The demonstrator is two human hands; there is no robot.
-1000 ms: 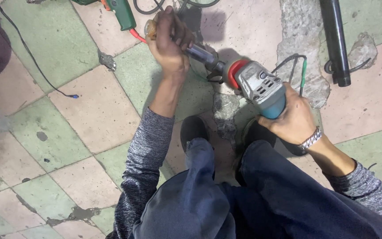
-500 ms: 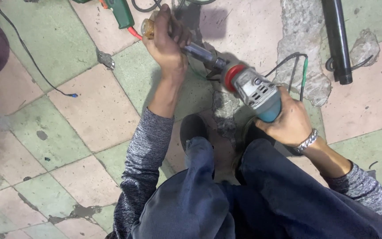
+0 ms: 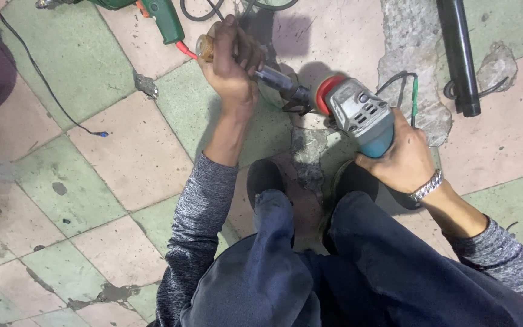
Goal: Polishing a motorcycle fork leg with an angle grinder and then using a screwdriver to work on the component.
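Observation:
I crouch over a tiled floor. My right hand (image 3: 402, 158) grips the blue body of an angle grinder (image 3: 357, 115) with a grey gear head and a red guard. My left hand (image 3: 232, 66) is closed around a tool with an amber handle (image 3: 206, 47) and a metal shaft (image 3: 273, 79) that reaches to the grinder's head. The tip of the shaft meets the grinder near the red guard (image 3: 323, 91). A metal watch (image 3: 426, 186) sits on my right wrist.
A green power drill (image 3: 152, 13) lies at the top, with cables beside it. A black tube (image 3: 459, 54) lies at the upper right on a broken concrete patch (image 3: 408, 36). A thin black cord (image 3: 49, 91) runs across the left tiles. My dark shoes (image 3: 266, 177) are below the grinder.
Both hands and the grinder have shifted slightly left and up in view. The grinder's head has turned a little toward the shaft tool in my left hand.

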